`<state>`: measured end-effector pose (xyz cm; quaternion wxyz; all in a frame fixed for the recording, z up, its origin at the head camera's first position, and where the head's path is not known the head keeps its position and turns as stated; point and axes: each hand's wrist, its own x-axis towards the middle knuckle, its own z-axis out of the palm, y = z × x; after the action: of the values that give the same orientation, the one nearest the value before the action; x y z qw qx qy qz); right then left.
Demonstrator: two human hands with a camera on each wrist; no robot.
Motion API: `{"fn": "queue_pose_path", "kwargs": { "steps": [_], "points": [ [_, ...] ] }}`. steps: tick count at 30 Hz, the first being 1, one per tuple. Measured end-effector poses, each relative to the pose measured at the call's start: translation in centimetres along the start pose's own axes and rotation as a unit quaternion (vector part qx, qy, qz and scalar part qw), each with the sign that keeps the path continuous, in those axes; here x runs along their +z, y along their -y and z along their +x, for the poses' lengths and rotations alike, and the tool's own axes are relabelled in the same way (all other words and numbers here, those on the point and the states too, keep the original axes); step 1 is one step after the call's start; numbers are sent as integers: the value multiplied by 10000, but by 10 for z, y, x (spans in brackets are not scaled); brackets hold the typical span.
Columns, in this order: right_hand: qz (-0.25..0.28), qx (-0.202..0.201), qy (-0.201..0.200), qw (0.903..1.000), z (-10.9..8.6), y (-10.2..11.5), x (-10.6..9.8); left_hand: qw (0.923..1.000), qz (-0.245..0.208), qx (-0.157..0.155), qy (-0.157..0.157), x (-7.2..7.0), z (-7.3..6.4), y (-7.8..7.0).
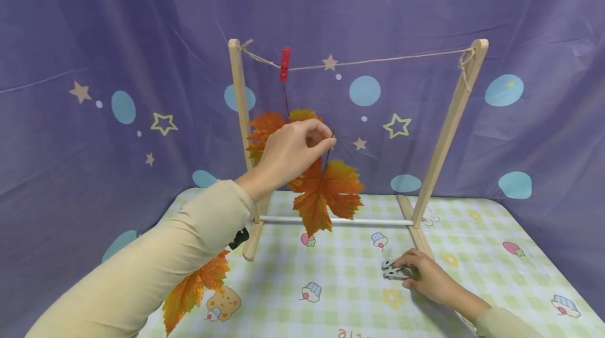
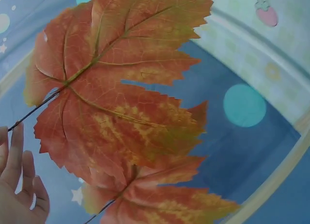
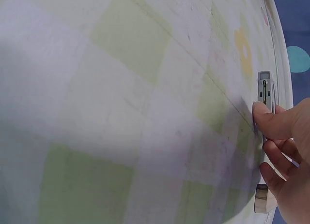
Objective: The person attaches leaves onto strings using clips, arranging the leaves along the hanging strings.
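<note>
In the apparent hanging step, fingers of the left hand [image 1: 294, 145] pinch a leaf [image 1: 326, 192] by its stem mid-frame, and those of the right hand [image 1: 429, 276] a grey clip [image 3: 264, 88] lower right (probably needing lifting to the string [image 1: 378, 60] next).

Three leaves show: one leaf [image 1: 266, 128] left of centre, another leaf [image 1: 326, 193] at the centre, a third leaf [image 1: 200, 281] at lower left. Hands number two, a left hand [image 1: 295, 151] mid-frame and a right hand [image 1: 427, 277] at lower right. There is one red clothespin [image 1: 284, 65] up top and at least one grey clip [image 1: 396, 271] at lower right (possibly two; I cannot tell). I count two posts, a left post [image 1: 239, 83] and a right post [image 1: 446, 133], plus one string [image 1: 402, 57] and one white rod [image 1: 378, 221].
</note>
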<state>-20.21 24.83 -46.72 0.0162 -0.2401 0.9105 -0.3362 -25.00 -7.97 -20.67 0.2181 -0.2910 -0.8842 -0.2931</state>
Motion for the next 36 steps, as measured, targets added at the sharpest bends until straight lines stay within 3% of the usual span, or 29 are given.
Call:
{"fn": "queue_pose_path", "kwargs": {
  "steps": [5, 13, 17, 22, 36],
  "points": [
    [-77, -56, -72, 9999, 0, -2, 0, 9994, 170, 194, -245, -3, 20, -8],
    [45, -17, -143, 9999, 2, 0, 4, 9978, 527, 81, -392, -6, 39, -13],
    [17, 92, -141, 9999, 0, 0, 4, 9975, 507, 50, -486, -6, 48, -12],
    [-203, -52, -265, 9994, -1, 0, 3, 9960, 405, 154, -787, -4, 57, -13],
    [-18, 260, -243, 9994, -1, 5, -2, 9924, 238, -34, -1206, 19, 64, 5]
  ]
}}
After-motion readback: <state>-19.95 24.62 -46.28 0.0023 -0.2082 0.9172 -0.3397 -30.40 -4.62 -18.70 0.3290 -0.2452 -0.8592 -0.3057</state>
